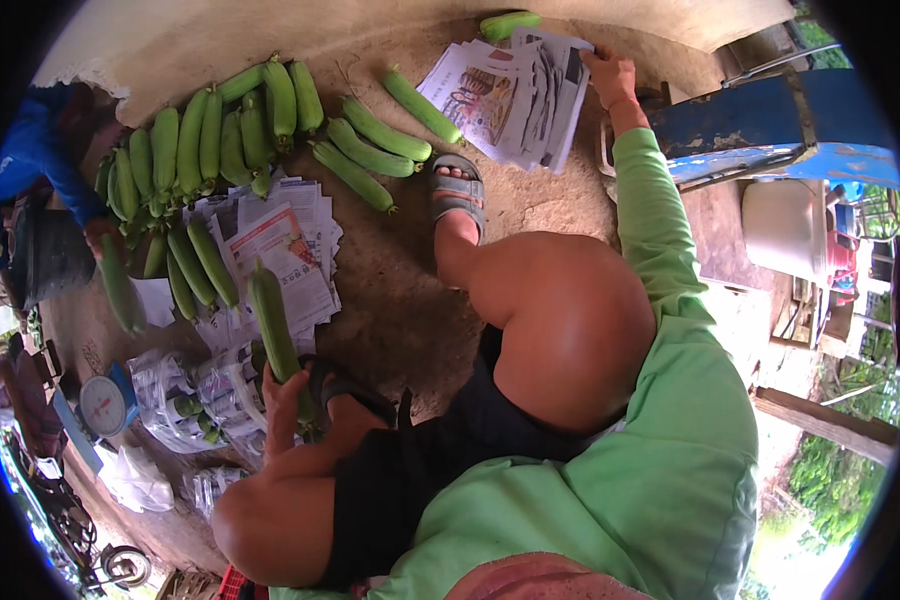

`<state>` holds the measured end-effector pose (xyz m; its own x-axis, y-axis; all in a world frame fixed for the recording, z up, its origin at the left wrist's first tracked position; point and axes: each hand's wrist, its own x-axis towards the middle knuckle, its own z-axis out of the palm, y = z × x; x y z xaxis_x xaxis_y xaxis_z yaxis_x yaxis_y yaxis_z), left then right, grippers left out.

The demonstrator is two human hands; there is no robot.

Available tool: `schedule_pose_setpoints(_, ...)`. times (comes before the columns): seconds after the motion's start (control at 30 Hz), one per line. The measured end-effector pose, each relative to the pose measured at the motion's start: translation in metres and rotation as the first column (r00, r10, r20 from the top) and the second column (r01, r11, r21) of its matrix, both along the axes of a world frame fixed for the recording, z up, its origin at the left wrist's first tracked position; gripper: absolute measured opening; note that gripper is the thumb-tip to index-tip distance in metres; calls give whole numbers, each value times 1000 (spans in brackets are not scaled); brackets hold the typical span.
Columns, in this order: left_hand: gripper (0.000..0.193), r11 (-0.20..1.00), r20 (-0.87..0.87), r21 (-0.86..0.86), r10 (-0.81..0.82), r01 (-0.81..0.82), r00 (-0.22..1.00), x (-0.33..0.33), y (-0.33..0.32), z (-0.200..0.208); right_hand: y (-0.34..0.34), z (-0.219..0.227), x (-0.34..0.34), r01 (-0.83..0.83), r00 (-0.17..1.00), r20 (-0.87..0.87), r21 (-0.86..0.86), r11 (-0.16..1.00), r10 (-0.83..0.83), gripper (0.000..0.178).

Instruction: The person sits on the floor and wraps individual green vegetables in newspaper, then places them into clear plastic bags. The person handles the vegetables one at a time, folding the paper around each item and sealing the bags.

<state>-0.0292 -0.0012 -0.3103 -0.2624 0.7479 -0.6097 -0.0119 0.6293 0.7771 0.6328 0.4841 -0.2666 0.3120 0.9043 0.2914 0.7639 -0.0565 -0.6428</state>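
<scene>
My left hand (282, 405) is wrapped round the lower end of a long green gourd (272, 315), which stands tilted beside my left leg. At the far right, my right hand (612, 78) pinches the edge of a newspaper sheet (568, 95) on a fanned stack of newspapers (490, 100). Several loose gourds (375, 140) lie on the ground left of that stack. A second newspaper pile (285, 245) spreads in front of my left foot, with more gourds (205, 260) partly on it. Another gourd (508, 25) rests behind the fanned stack.
A long heap of gourds (185, 140) lines the wall at the far left. There, a co-worker's hand (98, 235) in a blue sleeve holds a gourd (120, 290). Clear plastic bags (165, 400) and a dial scale (103, 405) stand at left. A blue metal object (730, 125) is at right.
</scene>
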Motion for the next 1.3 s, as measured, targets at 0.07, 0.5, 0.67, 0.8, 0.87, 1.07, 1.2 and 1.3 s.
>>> schedule_pose_setpoints(0.07,44,999,21,11,43,-43,999,0,-10,5,1,26,-26,-37,996,86,34,999,34,42)
schedule_pose_setpoints(0.5,43,1000,-1,17,18,-18,1000,13,-9,22,3,128,-78,-252,958,-81,230,940,276,22)
schedule_pose_setpoints(0.67,51,999,-141,25,-20,24,990,-2,-15,8,-27,184,-160,-394,789,-405,244,886,463,12)
schedule_pose_setpoints(0.8,54,991,-136,127,59,-42,989,-11,-17,-5,-41,164,-256,-756,594,-209,185,628,777,13)
schedule_pose_setpoints(0.87,51,986,-86,130,114,-102,990,-6,-7,0,-79,171,-318,-828,561,72,77,556,825,10)
schedule_pose_setpoints(1.07,39,933,31,155,325,-326,945,-2,-18,21,-187,72,-473,-981,-194,491,-104,-164,849,14)
schedule_pose_setpoints(1.2,46,919,-46,186,362,-348,931,-14,-34,36,-257,15,-496,-902,-428,489,-287,-324,760,12)
schedule_pose_setpoints(1.3,51,910,-87,190,390,-369,917,-18,-42,29,-278,-32,-493,-877,-476,561,-358,-320,678,8)
